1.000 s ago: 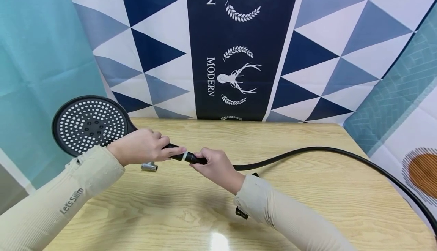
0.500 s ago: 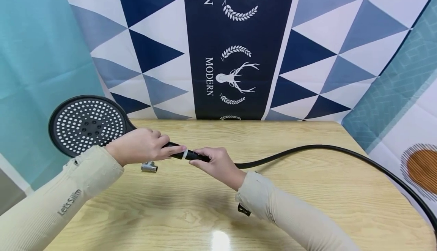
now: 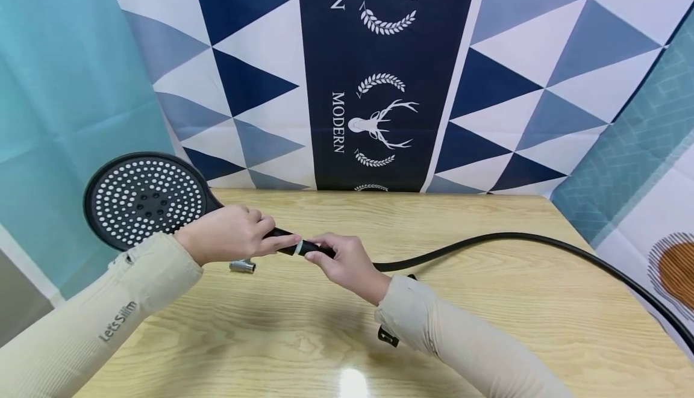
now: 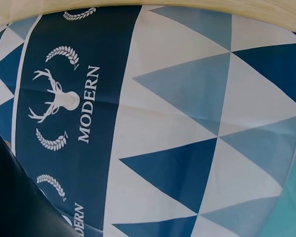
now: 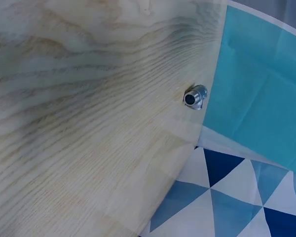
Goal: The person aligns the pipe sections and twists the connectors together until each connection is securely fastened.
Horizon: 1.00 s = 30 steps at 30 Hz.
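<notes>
A black shower head with a round face of white nozzles slants over the table's left side, its handle running down to the right. Around that handle my left hand is curled, the index finger stretched along it toward a pale ring. Just right of the ring, my right hand pinches the black end of the hose between thumb and fingers. Handle and hose end meet in line at the ring; how far they are joined cannot be told. In the left wrist view the dark shower head fills the lower left corner.
A small chrome fitting lies on the wooden table behind the left wrist. A black part is partly hidden by the right sleeve. The hose arcs across the table and off the right side. A patterned cloth hangs behind.
The right hand's fingers have shifted slightly on the hose end. The left hand keeps its grip on the handle. The whole view sways a little sideways.
</notes>
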Motion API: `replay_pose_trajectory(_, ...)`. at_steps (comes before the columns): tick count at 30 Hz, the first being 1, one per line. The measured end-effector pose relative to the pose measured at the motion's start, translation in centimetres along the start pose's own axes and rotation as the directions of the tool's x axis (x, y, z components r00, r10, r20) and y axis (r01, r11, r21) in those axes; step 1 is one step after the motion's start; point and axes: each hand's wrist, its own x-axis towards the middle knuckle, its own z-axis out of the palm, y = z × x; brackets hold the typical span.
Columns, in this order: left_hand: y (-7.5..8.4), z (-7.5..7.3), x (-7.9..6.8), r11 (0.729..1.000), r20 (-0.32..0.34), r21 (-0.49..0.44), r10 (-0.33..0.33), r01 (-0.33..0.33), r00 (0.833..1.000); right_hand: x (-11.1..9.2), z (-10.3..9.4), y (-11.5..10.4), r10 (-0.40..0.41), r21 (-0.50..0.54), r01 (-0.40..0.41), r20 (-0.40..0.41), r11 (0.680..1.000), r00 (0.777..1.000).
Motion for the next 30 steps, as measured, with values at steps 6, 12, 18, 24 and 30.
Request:
replay_pose_trajectory(6, -0.22, -0.09, -0.13, 0.999, 0.017, -0.028, -0.025, 0.026, 1.000, 0.02, 0.44, 0.32, -0.142, 0.014, 0.144, -0.103, 0.990, 0.985)
replay_pose_trajectory(12, -0.15, 0.33, -0.11, 0.999, -0.029, -0.025, -0.021, 0.020, 0.999, -0.08, 0.49, 0.70, -0.273, -0.072, 0.267, -0.095, 0.961, 0.957)
replay_pose_trajectory(18, 0.05, 0.55, -0.06, 0.999, -0.075, -0.029, -0.028, 0.026, 0.997, -0.04, 0.37, 0.58, -0.353, -0.201, 0.332, -0.079, 0.921, 0.932)
replay_pose_trajectory(24, 0.16, 0.36, -0.07, 0.999, -0.036, -0.019, -0.027, 0.027, 0.999, 0.20, 0.18, 0.78, -0.358, -0.166, 0.344, -0.064, 0.924, 0.932)
replay_pose_trajectory(30, 0.11, 0.08, -0.01, 1.000, -0.015, -0.010, -0.021, 0.021, 1.000, 0.47, -0.21, 0.76, -0.311, -0.037, 0.309, -0.037, 0.950, 0.950)
